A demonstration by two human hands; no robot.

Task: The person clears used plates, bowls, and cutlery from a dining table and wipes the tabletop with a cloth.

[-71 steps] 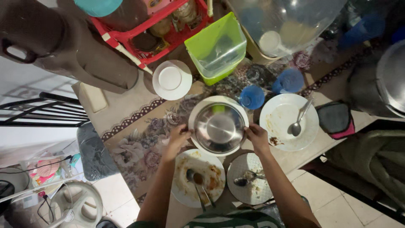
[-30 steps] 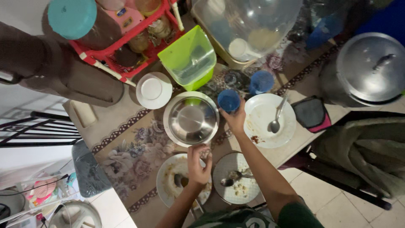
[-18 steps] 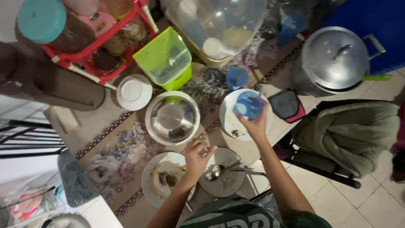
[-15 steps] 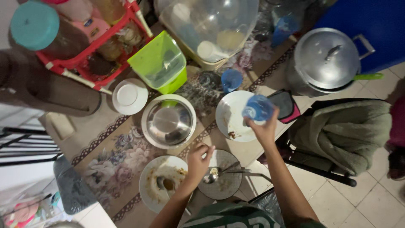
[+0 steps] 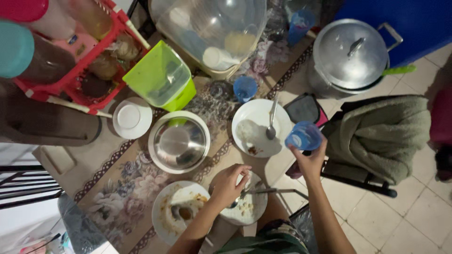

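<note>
Blue cup (image 5: 304, 137) lifted off tabletop (image 5: 117, 160), right hand (image 5: 308, 160) fingers wrapped round it, beside white plate (image 5: 256, 128). Left hand (image 5: 229, 184) fingers pinching spoon (image 5: 240, 197) on patterned plate (image 5: 245, 207). Clearing step; next likely needs steady cup carry.

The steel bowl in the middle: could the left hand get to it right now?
Probably yes. The left hand sits just below the steel bowl, over a small plate, with only bare tablecloth between them.
</note>
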